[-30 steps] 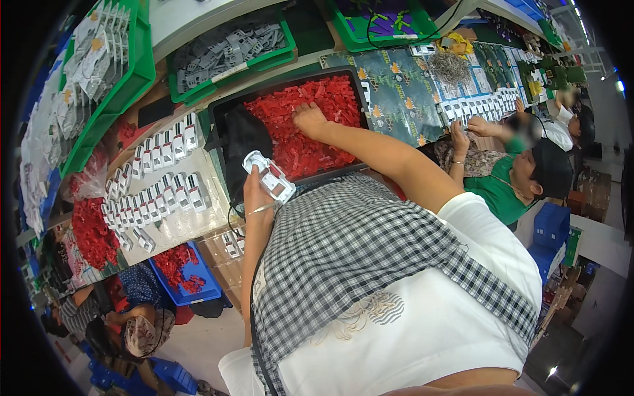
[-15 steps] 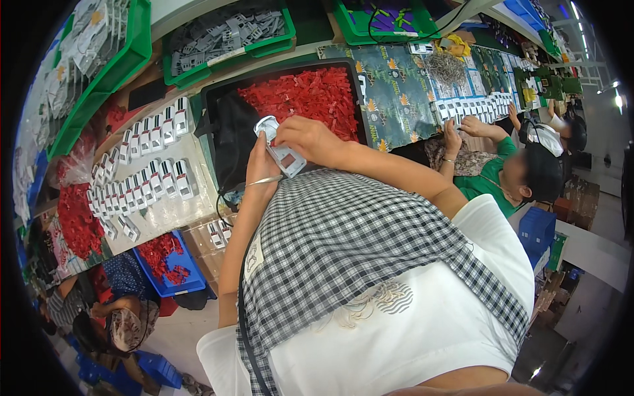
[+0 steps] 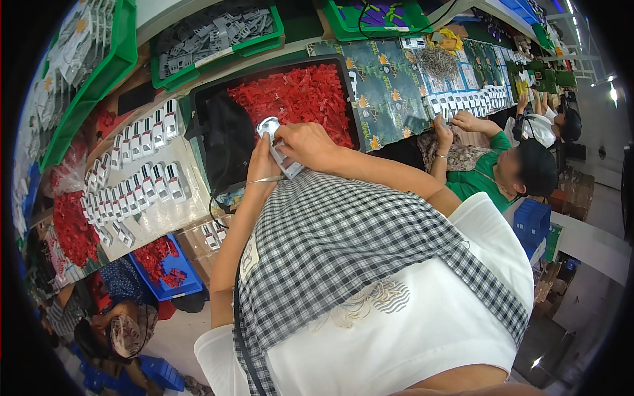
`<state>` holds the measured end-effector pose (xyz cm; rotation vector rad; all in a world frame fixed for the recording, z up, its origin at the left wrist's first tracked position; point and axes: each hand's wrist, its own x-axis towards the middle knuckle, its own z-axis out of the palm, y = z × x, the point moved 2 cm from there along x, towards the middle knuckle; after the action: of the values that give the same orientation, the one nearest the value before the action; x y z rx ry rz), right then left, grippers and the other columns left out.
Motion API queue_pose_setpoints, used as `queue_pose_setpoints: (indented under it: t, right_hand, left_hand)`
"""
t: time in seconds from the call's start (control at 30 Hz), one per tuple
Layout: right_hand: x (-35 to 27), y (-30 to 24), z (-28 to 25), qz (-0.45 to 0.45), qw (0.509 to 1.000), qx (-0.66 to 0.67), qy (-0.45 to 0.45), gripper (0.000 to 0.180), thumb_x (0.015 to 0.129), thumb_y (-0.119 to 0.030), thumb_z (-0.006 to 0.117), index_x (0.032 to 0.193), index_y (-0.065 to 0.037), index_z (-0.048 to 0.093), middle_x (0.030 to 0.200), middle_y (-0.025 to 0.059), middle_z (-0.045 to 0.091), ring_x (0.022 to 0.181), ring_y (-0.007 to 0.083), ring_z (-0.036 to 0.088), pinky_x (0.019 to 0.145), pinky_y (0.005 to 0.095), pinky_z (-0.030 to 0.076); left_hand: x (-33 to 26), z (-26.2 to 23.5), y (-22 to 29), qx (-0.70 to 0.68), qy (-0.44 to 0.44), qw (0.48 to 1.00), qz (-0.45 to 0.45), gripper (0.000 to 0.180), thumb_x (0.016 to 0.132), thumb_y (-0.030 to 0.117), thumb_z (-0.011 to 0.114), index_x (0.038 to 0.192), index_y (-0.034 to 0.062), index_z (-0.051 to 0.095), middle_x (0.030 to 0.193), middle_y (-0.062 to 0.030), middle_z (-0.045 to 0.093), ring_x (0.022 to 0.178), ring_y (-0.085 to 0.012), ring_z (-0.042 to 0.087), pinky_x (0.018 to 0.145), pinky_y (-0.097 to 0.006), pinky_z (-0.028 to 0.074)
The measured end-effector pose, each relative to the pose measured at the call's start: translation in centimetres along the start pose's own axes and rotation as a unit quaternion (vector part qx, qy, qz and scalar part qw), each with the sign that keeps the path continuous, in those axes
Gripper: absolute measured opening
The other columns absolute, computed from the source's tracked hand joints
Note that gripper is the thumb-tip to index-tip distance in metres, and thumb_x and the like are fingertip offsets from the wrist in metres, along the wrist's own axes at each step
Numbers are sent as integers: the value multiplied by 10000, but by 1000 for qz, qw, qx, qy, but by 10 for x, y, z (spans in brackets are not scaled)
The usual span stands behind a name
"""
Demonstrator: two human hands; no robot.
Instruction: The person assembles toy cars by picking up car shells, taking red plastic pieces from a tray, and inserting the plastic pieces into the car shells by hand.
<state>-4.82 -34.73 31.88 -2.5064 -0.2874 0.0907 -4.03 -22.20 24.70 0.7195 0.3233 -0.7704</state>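
Just above my checked apron, my left hand [image 3: 263, 160] grips a white and grey plastic housing [image 3: 269, 124] from its left side, thumb along its edge. My right hand [image 3: 308, 145] is closed over the middle of the same housing, with fingers bent against its face and covering much of it. Whether those fingers also pinch a small part cannot be made out. Beyond both hands lies a black tray [image 3: 354, 109] heaped with small red plastic pieces [image 3: 290, 96]. Black cloth or plastic [image 3: 228, 132] covers the tray's left part.
Rows of similar white-grey housings [image 3: 142, 188] stand on the table at left. A blue bin [image 3: 191, 285] of red pieces is below them. Green bins of grey parts [image 3: 214, 39] and purple parts [image 3: 380, 16] stand behind. A co-worker in green [image 3: 485, 168] handles housings at right.
My right hand has slid a little over the housing and covers more of its face. The left hand keeps its grip. The whole view has shifted slightly.
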Motion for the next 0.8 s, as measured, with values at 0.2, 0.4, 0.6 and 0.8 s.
queue_pose_setpoints:
  t: [0.2,0.4,0.6,0.8]
  right_hand:
    - [-13,8,-16,15,983,176,55,192,777,-123,644,953,-50,620,894,70,652,783,247,641,634,361,513]
    - [-17,13,-14,-132,988,-84,-8,132,701,-133,667,829,-103,660,942,24,536,911,214,503,743,339,430]
    - [-19,17,-3,-162,980,-118,9,107,662,-134,668,762,-97,664,935,36,529,909,217,483,745,337,373]
    - [-18,11,-3,-148,983,-107,26,78,677,-123,616,721,-85,667,936,35,536,943,206,468,783,350,357]
  left_hand:
    - [2,-3,2,-7,-14,999,-32,356,973,360,380,1159,66,455,1082,-117,539,959,-221,576,773,-410,533]
    - [5,1,0,17,-17,998,-52,406,962,396,394,1232,96,440,1087,-98,535,953,-207,569,735,-381,530]
    - [7,1,-1,46,-8,998,-36,398,970,384,380,1237,94,435,1094,-90,530,969,-198,558,733,-376,525]
    - [-1,8,1,40,-31,998,-46,382,978,350,366,1231,69,421,1099,-114,529,980,-208,558,786,-406,533]
